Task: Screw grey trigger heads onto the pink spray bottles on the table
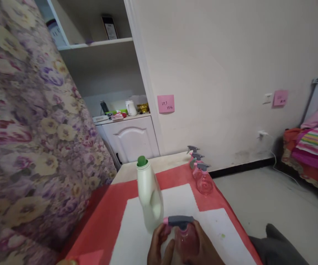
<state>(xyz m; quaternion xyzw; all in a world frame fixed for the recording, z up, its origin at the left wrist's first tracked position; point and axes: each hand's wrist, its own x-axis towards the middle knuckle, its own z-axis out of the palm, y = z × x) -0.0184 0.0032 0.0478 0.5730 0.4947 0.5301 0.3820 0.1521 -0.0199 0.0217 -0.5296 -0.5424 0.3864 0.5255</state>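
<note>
Low in the head view is a clear pink spray bottle [187,241] with a dark grey trigger head and a pink nozzle. My right hand [204,244] wraps round its right side. At the nozzle end, my left hand [159,244] has its fingers curled against the sprayer, with the thumb beside the bottle. Just behind my left hand stands a pale green jug [149,198] with a handle, a green piece sitting in its mouth. Several more pink spray bottles [204,183] with grey heads stand in a row at the table's right edge.
White paper sheets [175,198] lie over a red cloth [106,202] on the table. A floral curtain [37,147] hangs at left, beside a white cupboard [132,141]. Pink notes [166,103] are on the wall. A bed with folded bedding [316,147] is at far right.
</note>
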